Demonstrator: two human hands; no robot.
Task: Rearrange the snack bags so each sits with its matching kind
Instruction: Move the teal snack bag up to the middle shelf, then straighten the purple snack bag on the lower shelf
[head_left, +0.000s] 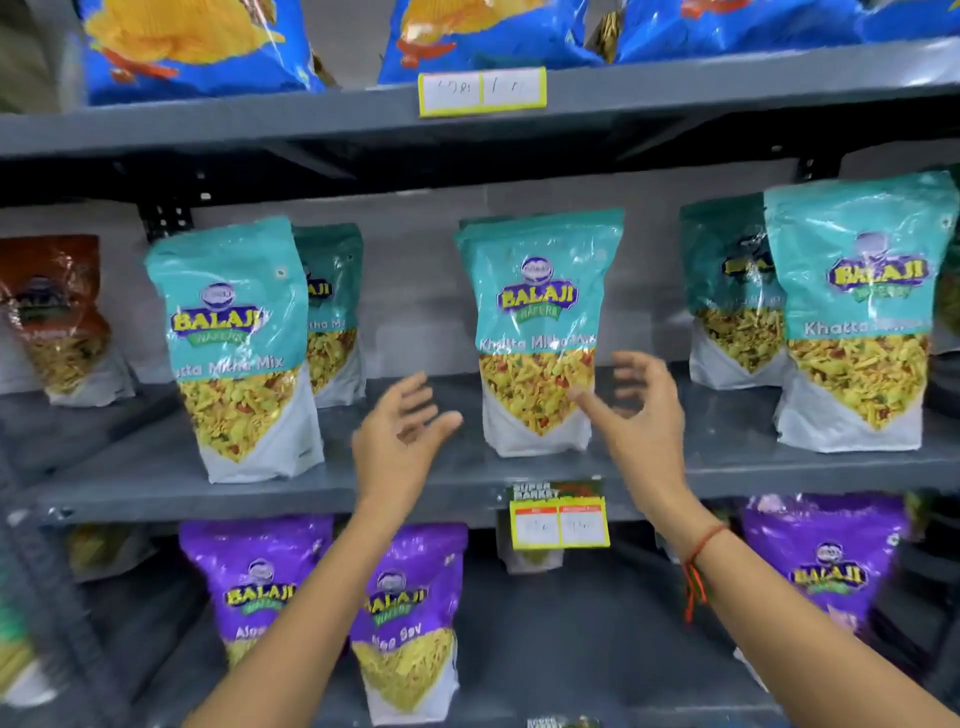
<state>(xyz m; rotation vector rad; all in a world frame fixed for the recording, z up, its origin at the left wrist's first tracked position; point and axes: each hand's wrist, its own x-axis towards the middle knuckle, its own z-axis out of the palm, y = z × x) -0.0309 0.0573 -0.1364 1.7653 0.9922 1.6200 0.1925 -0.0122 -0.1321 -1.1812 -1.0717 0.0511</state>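
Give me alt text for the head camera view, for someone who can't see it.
Two open bare hands, left hand and right hand, flank an upright teal Khatta Mitha Mix bag on a grey middle shelf. Purple Aloo Sev bags stand below, blue chip bags above.

Shop: price-tagged shelves (311, 499) of snack bags (535, 332)

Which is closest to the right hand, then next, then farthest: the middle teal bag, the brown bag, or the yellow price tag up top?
1. Middle teal bag, just left of the right hand.
2. Yellow price tag, on the top shelf edge.
3. Brown bag, far left.
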